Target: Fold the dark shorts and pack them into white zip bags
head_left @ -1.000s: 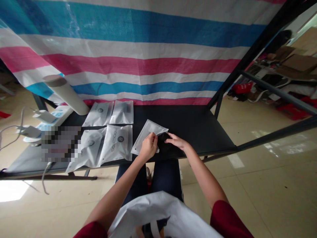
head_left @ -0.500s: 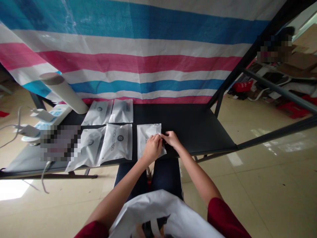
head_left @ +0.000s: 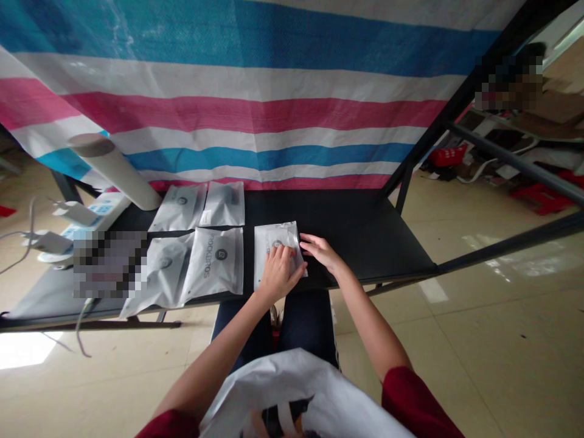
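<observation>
A frosted plastic pouch (head_left: 265, 238) with dark print lies flat on the black table in front of me. My left hand (head_left: 279, 267) rests on top of it, fingers apart and thumb reaching toward its right edge. Beside that edge, my right hand (head_left: 321, 250) hovers with its fingers stretched out and nothing in them. To the left lies a similar pouch marked ROCKBROS (head_left: 214, 258), close to another filled pouch (head_left: 160, 274). Behind these are two more pouches, one at the back left (head_left: 180, 204) and one (head_left: 224, 204) to its right.
A pale cylindrical bottle (head_left: 123, 173) stands at the back left near a power strip (head_left: 107, 213) with plugged-in chargers and cables. Striped sheeting (head_left: 274, 115) hangs behind the black table (head_left: 365, 234). Metal frame bars (head_left: 511, 243) run along the right.
My hands have moved apart from the pouch's right edge. The left hand now lies flatter on the pouch, and the right hand's fingers have straightened. The pouch has turned slightly.
</observation>
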Demonstrator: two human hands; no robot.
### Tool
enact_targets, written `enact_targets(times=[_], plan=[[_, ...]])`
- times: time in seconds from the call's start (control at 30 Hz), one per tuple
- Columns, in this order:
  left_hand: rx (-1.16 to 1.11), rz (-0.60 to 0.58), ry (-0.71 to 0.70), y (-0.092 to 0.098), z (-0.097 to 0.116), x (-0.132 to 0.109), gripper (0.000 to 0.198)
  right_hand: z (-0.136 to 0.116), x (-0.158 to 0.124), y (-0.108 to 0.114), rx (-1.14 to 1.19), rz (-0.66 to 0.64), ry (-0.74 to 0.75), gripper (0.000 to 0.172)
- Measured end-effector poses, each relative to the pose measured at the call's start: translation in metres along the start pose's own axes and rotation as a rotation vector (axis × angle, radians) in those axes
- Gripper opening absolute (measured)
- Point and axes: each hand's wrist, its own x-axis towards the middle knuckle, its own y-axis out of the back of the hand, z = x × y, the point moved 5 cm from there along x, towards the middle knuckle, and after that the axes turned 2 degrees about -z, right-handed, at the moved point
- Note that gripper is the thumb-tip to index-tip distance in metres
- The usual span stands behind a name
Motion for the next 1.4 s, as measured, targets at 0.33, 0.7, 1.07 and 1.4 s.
enact_targets(times=[0.33,0.7,1.07,1.4], plan=[[0.010,-0.057,-0.216,-0.013,0.004,-0.016,0.015,0.028,-0.047,-0.008,-0.049,-0.180,-0.037,0.044],[-0.039,-0.062,-0.359,-0.014,0.017,-0.026,0.029,0.025,-0.012,-0.004,-0.227,0.045,0.091,0.034],[-0.132,-0.144,-0.250,-0.007,0.049,-0.057,0.028,0.000,0.052,0.012,-0.567,0.238,0.040,0.018],[-0.331,-0.322,-0.256,-0.022,0.048,-0.083,0.016,-0.035,-0.056,-0.067,-1.105,0.160,0.365,0.045]])
